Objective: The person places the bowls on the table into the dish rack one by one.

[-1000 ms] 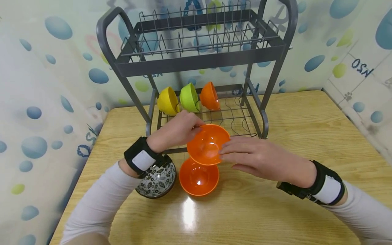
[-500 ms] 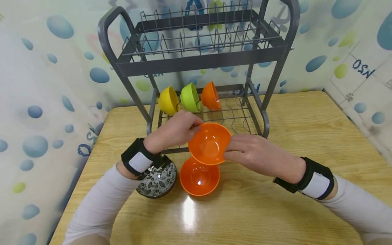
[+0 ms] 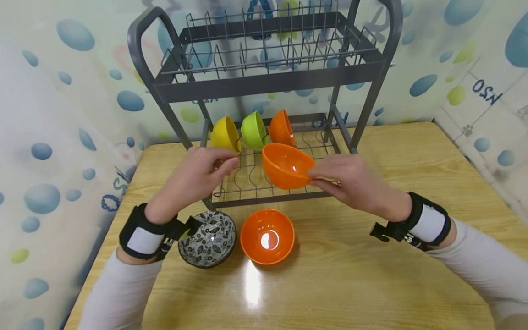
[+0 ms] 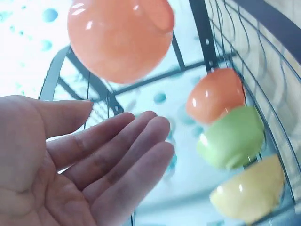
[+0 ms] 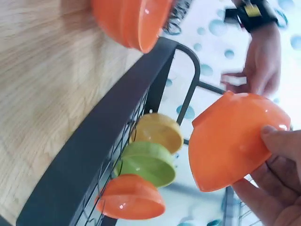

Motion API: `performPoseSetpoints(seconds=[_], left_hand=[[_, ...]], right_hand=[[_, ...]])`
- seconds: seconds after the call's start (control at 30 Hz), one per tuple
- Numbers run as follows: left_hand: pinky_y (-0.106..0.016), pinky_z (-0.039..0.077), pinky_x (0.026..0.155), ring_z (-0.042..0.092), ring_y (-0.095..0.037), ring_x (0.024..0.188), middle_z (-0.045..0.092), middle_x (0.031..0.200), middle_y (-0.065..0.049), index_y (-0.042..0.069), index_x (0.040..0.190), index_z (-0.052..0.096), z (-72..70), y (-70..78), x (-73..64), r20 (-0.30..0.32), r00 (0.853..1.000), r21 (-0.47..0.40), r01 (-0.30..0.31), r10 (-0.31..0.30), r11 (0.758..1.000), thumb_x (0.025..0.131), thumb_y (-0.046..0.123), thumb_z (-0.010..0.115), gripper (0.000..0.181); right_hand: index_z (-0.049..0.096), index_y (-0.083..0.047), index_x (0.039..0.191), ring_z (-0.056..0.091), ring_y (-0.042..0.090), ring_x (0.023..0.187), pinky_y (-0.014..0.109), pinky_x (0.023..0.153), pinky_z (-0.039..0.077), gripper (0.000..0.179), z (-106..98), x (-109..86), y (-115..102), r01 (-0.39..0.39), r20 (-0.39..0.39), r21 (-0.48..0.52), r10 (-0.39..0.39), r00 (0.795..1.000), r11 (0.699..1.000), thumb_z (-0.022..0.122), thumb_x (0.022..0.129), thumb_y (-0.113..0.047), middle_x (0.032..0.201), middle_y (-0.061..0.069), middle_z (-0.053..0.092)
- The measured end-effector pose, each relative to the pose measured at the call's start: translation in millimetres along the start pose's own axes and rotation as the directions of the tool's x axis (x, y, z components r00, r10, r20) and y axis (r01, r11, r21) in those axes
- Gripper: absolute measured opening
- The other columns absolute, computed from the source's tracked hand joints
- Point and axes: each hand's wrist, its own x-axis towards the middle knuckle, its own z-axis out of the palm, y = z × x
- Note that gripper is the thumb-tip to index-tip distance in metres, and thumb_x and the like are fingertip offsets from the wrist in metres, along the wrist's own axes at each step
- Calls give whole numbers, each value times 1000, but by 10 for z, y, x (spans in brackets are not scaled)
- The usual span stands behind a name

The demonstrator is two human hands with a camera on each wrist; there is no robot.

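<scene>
My right hand [image 3: 352, 183] pinches the rim of an orange bowl [image 3: 284, 169], which is tilted in front of the rack's lower shelf. The right wrist view shows this bowl [image 5: 240, 141] between thumb and fingers. To its left, my left hand [image 3: 198, 176] holds nothing, its fingers [image 4: 136, 146] apart from the bowl and loosely extended. Yellow [image 3: 225, 135], green [image 3: 254, 131] and orange [image 3: 282, 129] bowls stand on edge in a row on the lower shelf. On the table is another orange bowl [image 3: 267, 238]; two rims show there in the right wrist view.
A grey two-tier dish rack [image 3: 264, 85] with wire shelves stands on the wooden table [image 3: 350, 284] against a patterned wall. Black-and-white floral bowls [image 3: 208, 240] sit left of the table's orange bowl. The rack's upright posts flank the lower shelf.
The orange bowl has risen away from the one on the table toward the lower shelf and tipped. My left hand has let go of it and moved left; my right hand keeps its grip.
</scene>
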Motion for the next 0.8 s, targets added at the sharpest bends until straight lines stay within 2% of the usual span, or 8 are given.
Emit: performPoseSetpoints(seconds=[0.07,0.17,0.3,0.4,0.5,0.63,0.7,0.8], left_hand=[[-30,47,60,57,-14,66,67,78,-4,12,105,71,-41,-77,-71,-15,999,4,45,-45,999,98,29,52,27],[-33,51,66,64,-16,77,72,90,-7,10,107,72,-78,-207,-178,-47,994,-3,99,-99,995,98,28,53,28],[-34,49,66,61,-17,74,72,86,-7,8,101,72,-105,-371,-297,-142,980,6,144,-142,990,97,27,54,26],[-33,46,63,59,-19,70,71,81,-9,6,99,73,-110,-487,-348,-228,958,13,182,-174,983,96,27,55,28],[-32,45,61,62,-21,70,72,81,-12,4,100,73,-112,-596,-384,-279,928,11,261,-247,965,96,30,54,32],[-32,47,57,67,-23,72,72,88,-16,3,107,70,-87,-713,-383,-252,902,4,365,-352,931,95,39,53,41],[-32,50,58,68,-25,74,72,94,-19,1,112,67,-66,-749,-363,-199,900,-25,390,-387,920,95,42,52,47],[-32,56,64,70,-28,82,70,104,-22,-1,119,63,-23,-800,-333,-99,895,-129,422,-435,897,95,47,50,55]], right_hand=[[73,-3,96,70,17,80,32,73,58,18,-21,34,89,-111,-3,38,111,994,993,72,82,-15,89,7,74],[72,-5,98,70,16,80,25,72,57,19,-44,105,208,-283,6,91,284,959,955,74,80,-9,91,7,75],[70,-5,102,69,14,81,16,73,54,18,-59,214,359,-473,28,173,476,879,864,68,86,-12,95,8,73],[67,-4,107,67,15,87,22,80,55,20,-57,278,452,-574,64,208,575,816,792,64,90,-15,101,9,71],[63,-6,114,65,15,93,32,88,55,25,-36,335,514,-642,115,238,635,764,729,61,93,-19,108,7,69],[59,-9,120,63,14,98,35,92,52,29,7,399,587,-692,155,320,685,712,647,57,95,-24,114,5,67],[59,-8,121,62,14,100,34,91,51,29,27,435,621,-704,159,367,705,691,608,55,97,-24,115,5,67],[57,-5,121,60,16,103,33,93,49,28,60,487,666,-722,166,422,736,656,548,53,98,-22,118,9,65]])
